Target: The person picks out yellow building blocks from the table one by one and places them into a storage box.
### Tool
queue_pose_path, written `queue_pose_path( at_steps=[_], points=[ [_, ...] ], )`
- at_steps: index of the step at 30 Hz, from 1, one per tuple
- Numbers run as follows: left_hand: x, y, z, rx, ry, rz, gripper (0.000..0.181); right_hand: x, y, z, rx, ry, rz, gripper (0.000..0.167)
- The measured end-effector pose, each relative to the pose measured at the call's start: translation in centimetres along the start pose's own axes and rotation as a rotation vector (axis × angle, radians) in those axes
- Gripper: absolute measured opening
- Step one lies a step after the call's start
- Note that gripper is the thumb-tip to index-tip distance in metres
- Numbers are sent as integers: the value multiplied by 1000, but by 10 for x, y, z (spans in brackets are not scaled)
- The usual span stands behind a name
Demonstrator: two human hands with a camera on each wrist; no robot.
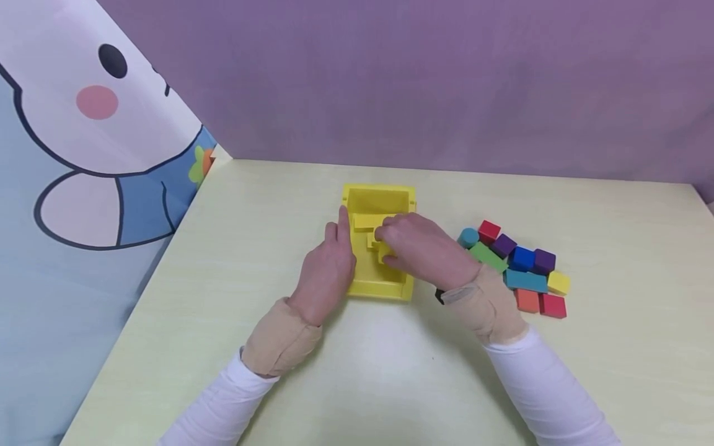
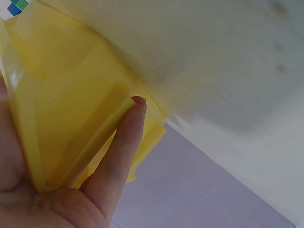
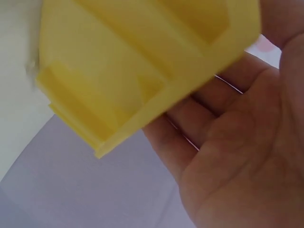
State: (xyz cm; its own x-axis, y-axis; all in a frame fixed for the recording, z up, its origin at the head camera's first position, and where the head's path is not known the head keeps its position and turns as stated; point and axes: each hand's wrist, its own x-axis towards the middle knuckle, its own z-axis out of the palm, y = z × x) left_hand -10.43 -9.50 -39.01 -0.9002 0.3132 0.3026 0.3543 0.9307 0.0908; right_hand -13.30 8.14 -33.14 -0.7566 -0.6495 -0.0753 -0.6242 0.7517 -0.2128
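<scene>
A yellow plastic box [image 1: 379, 290] with an open top lies on the table, with yellow ledges [image 1: 369, 222] inside it. Along its left wall rests my left hand [image 1: 326, 272], index finger straight; in the left wrist view that finger [image 2: 126, 137] touches the yellow plastic. My right hand [image 1: 426, 248] reaches over the right wall with bent fingers, at a small yellow piece [image 1: 385, 251] that it pinches inside the box. This piece is mostly covered by the fingers. Seen from the right wrist, the yellow box [image 3: 114, 61] hides the fingertips.
Right of the box, partly behind my right forearm, lies a cluster of coloured blocks, among them a teal block [image 1: 526, 282], a green block [image 1: 488, 256] and a teal cylinder [image 1: 468, 238]. A purple backdrop [image 1: 446, 87] stands along the table's [image 1: 268, 217] far edge.
</scene>
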Motion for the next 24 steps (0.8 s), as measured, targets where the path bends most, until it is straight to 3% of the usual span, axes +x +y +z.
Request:
queue_pose_path(
  at_steps=[10, 24],
  points=[
    [2, 2, -2, -24, -37, -25, 71, 2, 1, 5, 5, -17, 8, 35],
    [1, 1, -3, -22, -35, -31, 70, 4, 1, 9, -1, -1, -4, 32]
  ],
)
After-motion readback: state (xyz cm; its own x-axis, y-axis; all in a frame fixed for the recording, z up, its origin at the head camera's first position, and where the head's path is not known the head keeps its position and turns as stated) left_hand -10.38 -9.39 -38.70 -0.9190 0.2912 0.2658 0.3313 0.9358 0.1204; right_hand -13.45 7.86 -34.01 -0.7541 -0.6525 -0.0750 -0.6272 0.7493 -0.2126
